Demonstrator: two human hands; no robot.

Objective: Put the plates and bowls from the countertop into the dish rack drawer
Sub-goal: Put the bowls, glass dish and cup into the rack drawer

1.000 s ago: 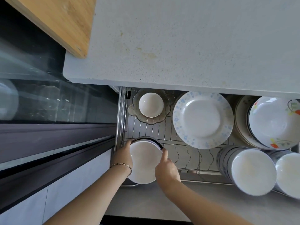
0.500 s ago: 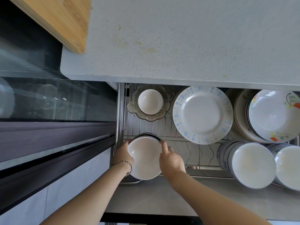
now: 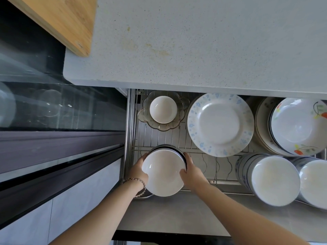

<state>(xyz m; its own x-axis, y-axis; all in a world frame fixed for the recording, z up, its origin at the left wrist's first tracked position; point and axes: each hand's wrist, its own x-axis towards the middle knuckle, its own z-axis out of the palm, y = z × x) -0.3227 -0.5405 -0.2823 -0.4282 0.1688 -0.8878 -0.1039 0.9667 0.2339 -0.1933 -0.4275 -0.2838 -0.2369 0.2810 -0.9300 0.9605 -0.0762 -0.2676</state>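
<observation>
A: Step? Both hands are clasping the stack of bowls [image 3: 163, 172], left hand [image 3: 138, 169] and right hand [image 3: 192, 171], grip pinching its rim, at the dish rack drawer [image 3: 208, 163] front-left corner.

B: Seating it. Next, probably: lowering until the wires are bearing it, then releasing.

Open wire rack between stacks
Bare rack wires [image 3: 210, 167] are lying free between the held bowl stack [image 3: 163, 172] and the right-hand bowl stacks [image 3: 269, 179].

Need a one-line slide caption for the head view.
Both hands, left and right, hold a stack of white bowls over the dish rack drawer.
</observation>
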